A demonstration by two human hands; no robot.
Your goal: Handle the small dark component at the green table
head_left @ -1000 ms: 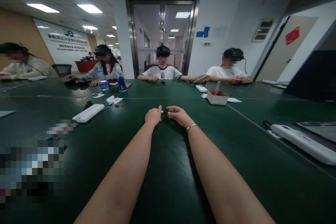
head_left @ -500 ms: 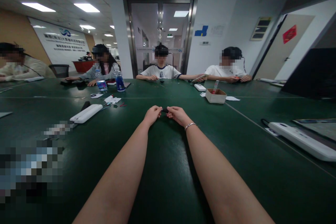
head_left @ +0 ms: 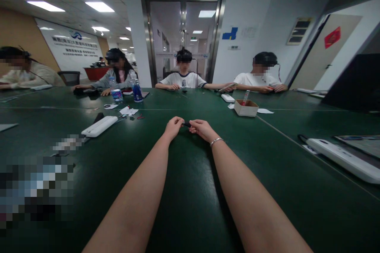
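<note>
Both my arms reach out over the dark green table (head_left: 190, 189). Between my hands is a small black object (head_left: 187, 124), too small to name, its ends covered by fingers. My left hand (head_left: 174, 127) pinches its left end between thumb and fingertips. On the other side my right hand (head_left: 203, 129), with a silver bracelet (head_left: 216, 141) at the wrist, is closed on the right end. Both hands are just above the tabletop or resting on it; I cannot tell which.
A white power bank-like device (head_left: 99, 126) lies to the left, near paper scraps (head_left: 128, 111). Two bottles (head_left: 137, 91) stand farther back. Ahead to the right is a cardboard box (head_left: 246, 108); another long white device (head_left: 341, 159) lies at the right. Several people sit across the table.
The view has shifted slightly. My left hand has risen a little at the black object, and slightly more of the object shows between my hands. Both hands keep their hold.
</note>
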